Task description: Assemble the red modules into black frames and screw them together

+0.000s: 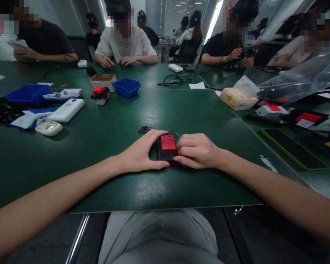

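On the green table in front of me lies a small black device with a red panel (168,143). My left hand (143,150) wraps it from the left, its fingers at the far end and its thumb at the near end. At the device's right side my right hand (196,151) is closed, with fingertips against that edge. A thin metal rod (177,135) pokes out past its fingers; the rest of the rod is hidden. Just beyond my left hand lies a small black part (144,129), too small to make out further.
Blue bins (126,88), a cardboard box (102,82) and another red-topped device (100,95) stand toward the back left. A white case (67,110) lies at left. On the right are a tissue pack (238,98) and a green-edged black panel (293,148). Several people sit opposite.
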`<state>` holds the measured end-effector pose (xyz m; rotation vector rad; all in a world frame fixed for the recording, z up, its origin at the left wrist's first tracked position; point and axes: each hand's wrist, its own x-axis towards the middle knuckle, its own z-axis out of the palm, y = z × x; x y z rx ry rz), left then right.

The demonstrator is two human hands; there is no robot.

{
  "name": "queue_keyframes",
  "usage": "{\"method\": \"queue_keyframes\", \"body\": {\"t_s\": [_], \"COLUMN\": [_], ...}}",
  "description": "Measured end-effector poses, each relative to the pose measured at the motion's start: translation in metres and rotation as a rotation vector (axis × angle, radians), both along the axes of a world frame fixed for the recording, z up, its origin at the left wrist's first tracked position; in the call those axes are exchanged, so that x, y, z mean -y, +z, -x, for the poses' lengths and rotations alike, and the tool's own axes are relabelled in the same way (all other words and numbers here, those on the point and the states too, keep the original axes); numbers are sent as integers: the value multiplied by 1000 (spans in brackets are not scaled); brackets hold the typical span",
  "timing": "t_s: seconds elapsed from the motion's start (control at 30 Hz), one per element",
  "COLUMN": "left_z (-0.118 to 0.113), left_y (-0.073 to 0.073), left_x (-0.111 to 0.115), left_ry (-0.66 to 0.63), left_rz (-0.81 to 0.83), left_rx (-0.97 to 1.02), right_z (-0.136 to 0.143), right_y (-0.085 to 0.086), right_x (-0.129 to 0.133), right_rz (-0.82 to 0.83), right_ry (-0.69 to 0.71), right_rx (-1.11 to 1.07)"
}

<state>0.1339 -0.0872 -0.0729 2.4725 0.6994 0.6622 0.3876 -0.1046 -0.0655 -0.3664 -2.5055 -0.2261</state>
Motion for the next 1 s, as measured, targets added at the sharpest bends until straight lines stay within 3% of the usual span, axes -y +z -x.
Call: {"method": "queue_keyframes", "body": {"t_s": [0.37, 0.63, 0.8, 1.0], "left_z": [0, 2, 3, 4], "left_y": [2, 7, 6, 6], "left_x": [2, 8, 6, 4], "left_ry": [-16, -37, -53, -24], "left_rz": [33, -118, -176, -182], "left_rx": [130, 117, 127, 122], "right_z": [-3, -7, -8, -9], "right_y": [1, -3, -6, -8], "right_x": [-2, -6, -8, -11], "right_rz": [73, 90, 220, 540], "right_ry": [11, -76, -193, -335], "right_rx": [-9, -6, -40, -135]}}
